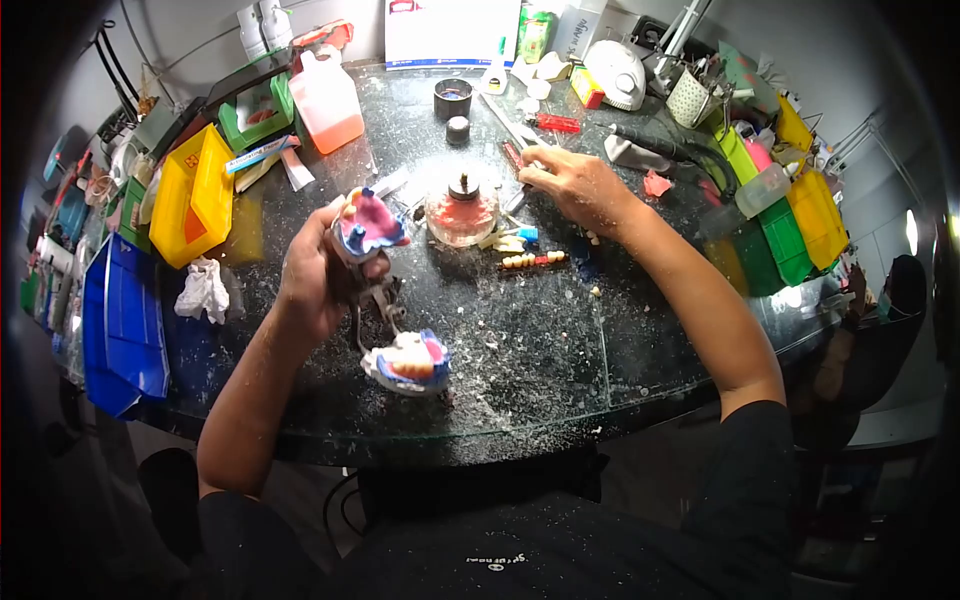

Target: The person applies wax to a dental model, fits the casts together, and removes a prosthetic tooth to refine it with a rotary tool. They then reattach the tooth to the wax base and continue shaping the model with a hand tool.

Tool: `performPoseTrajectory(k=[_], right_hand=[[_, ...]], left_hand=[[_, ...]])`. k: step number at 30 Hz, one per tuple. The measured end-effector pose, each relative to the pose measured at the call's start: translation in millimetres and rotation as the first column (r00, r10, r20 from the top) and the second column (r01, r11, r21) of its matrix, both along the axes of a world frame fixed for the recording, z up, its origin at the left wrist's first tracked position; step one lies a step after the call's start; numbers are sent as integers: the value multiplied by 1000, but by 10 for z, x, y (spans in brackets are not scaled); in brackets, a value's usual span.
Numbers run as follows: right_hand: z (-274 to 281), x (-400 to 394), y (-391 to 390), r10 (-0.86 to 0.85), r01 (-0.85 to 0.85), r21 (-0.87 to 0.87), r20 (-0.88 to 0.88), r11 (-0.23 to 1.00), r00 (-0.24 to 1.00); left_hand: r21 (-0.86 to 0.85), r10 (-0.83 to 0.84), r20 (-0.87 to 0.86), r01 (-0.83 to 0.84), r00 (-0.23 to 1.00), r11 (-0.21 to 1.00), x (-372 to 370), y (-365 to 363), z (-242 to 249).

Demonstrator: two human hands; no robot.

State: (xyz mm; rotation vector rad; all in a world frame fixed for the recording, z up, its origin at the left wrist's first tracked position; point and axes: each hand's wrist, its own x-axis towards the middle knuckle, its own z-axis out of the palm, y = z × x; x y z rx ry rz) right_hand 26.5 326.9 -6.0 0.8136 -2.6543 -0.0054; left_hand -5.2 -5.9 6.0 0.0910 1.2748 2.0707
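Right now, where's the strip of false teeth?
Head view: strip of false teeth lies mid-table, just right of the round wax dish, below the right hand.

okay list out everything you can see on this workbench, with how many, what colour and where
dental articulator with denture models: one, metal with pink and blue-white casts, held open at front centre
round wax dish: one, clear with red inside, table centre
strip of false teeth: one, cream on red, right of the dish
jug: one, translucent with orange liquid, back left
yellow bins: two, left edge
blue bin: one, front left
crumpled cloth: one, white, beside the blue bin
dark cup: one, back centre
glass tabletop: one, dark, strewn with white scraps
left hand: grip around the articulator
right hand: fingers on a thin tool by the dish
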Motion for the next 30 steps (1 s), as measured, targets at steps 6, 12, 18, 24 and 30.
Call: performPoseTrajectory(k=[6,12,18,24,30], right_hand=[[272,76,-7,-27,-74,-459,-209,885,977],[343,391,414,-513,213,-675,-280,706,811],[424,537,161,-390,89,-912,-82,400,917],[592,562,-413,64,76,-994,81,77,995],[281,553,-535,195,209,-943,161,-258,967]], left_hand=[[2,-30,66,30,997,1000,4,-70,-7],[8,-47,86,47,995,999,22,-82,-22],[0,-30,85,30,996,1000,31,-48,-67],[-47,-85,108,91,990,995,28,-104,-86],[-152,-4,76,15,997,988,108,-35,-6]])
